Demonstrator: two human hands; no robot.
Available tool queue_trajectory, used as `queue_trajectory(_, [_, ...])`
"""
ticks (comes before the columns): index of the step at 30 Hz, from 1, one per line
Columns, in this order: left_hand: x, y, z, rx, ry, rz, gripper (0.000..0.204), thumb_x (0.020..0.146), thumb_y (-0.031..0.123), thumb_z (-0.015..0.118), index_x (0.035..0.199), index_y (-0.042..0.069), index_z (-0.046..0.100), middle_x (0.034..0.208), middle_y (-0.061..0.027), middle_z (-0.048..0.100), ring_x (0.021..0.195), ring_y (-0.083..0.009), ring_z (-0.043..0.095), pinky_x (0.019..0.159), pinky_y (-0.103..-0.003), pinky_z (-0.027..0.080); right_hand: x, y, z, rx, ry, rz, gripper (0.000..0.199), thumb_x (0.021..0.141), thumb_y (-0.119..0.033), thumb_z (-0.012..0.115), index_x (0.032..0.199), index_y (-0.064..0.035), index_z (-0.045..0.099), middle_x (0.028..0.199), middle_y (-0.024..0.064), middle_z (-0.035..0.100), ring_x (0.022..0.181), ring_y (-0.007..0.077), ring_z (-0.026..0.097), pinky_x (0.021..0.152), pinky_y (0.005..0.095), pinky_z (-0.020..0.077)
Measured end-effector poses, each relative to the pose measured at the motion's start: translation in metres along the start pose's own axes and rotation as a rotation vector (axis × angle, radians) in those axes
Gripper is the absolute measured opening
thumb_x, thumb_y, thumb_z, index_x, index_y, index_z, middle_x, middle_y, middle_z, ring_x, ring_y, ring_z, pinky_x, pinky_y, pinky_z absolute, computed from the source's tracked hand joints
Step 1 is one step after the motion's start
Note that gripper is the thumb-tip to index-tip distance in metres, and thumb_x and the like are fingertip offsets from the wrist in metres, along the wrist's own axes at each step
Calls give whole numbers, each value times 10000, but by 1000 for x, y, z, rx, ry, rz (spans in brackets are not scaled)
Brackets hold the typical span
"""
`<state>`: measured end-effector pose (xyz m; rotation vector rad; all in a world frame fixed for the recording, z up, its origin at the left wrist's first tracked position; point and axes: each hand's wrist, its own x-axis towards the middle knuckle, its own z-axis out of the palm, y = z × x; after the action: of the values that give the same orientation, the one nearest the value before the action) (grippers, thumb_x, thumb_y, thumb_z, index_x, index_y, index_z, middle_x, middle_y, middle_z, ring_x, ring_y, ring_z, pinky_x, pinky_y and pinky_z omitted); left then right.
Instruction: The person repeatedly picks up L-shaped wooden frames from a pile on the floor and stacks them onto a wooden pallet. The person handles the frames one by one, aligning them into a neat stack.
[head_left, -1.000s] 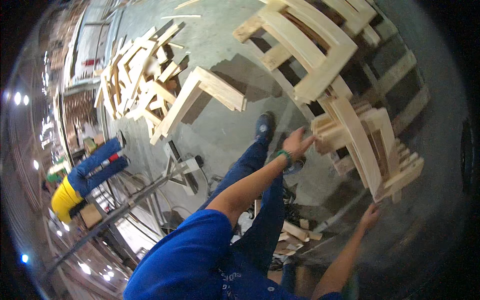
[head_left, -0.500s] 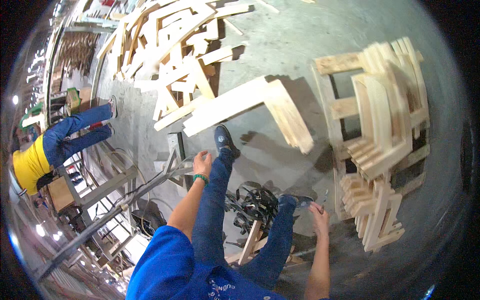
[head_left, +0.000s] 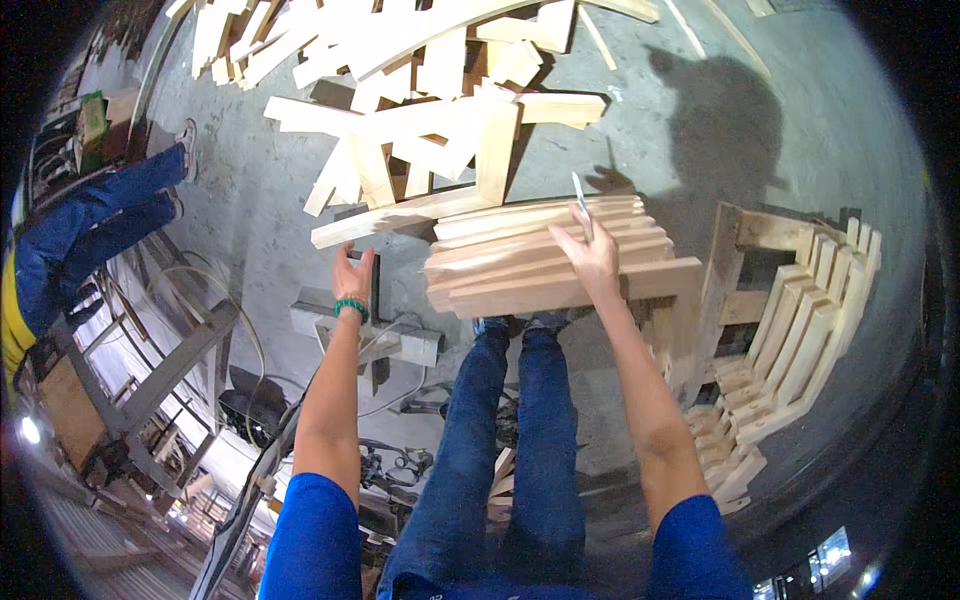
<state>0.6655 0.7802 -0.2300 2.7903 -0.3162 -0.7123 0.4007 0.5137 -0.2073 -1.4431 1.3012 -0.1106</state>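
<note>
On a grey concrete workshop floor [head_left: 800,130], seen from above the person's own legs:

1. Heap of loose pale wooden parts and frames [head_left: 420,60], filling the top of the view, pieces crossing at all angles. Half a second ago it lay further up and left; the view has swung toward it.
2. Stack of finished slatted wooden frames [head_left: 800,310], at the right, leaning on edge. A second ago the right hand was near this stack; it is now well apart from it.
3. Slatted wooden frame [head_left: 540,255], directly ahead of the knees, slats running crosswise, its long front rail reaching left. This is the piece in hand; half a second ago neither hand was on it.
4. Another person [head_left: 70,250] in blue trousers and a yellow top, at the left edge beside metal racking.
5. Small work stand [head_left: 385,335] with cables under it, below the frame's left end.
6. Right hand [head_left: 592,255], lying on top of the slats, fingers closed round a thin white pencil-like stick [head_left: 581,205] that points away.
7. Left hand [head_left: 352,280], green wristband, fingers spread open and reaching up to the left end of the front rail; whether it touches cannot be told.

Judgement: both hands have come from the side stack to this one frame, so work has passed to it.
</note>
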Motion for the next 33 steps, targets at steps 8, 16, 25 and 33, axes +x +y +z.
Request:
queue_trajectory(8, [109, 42, 62, -40, 147, 192, 899, 669, 436, 740, 1310, -46, 335, 1297, -248, 432, 1177, -358, 447, 975, -394, 369, 136, 27, 131, -344, 236, -204, 853, 596, -458, 791, 1252, -33, 451, 1173, 183, 564, 1072, 316, 552, 881, 384, 447])
queue_trajectory(16, [142, 76, 74, -81, 206, 22, 589, 616, 280, 766, 1038, -13, 478, 979, -202, 594, 932, -353, 581, 835, -395, 448, 147, 20, 164, -155, 154, -59, 696, 555, -462, 788, 1035, -38, 516, 931, 175, 644, 870, 352, 628, 753, 431, 487])
queue_trajectory(25, [109, 85, -45, -246, 436, 473, 264, 724, 100, 720, 871, -41, 553, 754, -84, 591, 677, -143, 552, 590, -288, 483, 82, -71, 61, 3, 222, -565, 631, 551, -342, 812, 1021, -52, 507, 879, 113, 606, 705, 283, 631, 637, 374, 529])
queue_trajectory(33, [-1, 137, -176, -336, 143, 257, 262, 737, 163, 698, 710, -70, 580, 640, -66, 563, 535, -136, 497, 486, -293, 433, -90, -90, -148, -3, 575, -338, 657, 558, -351, 788, 1101, -87, 527, 971, 87, 605, 805, 245, 639, 698, 337, 525])
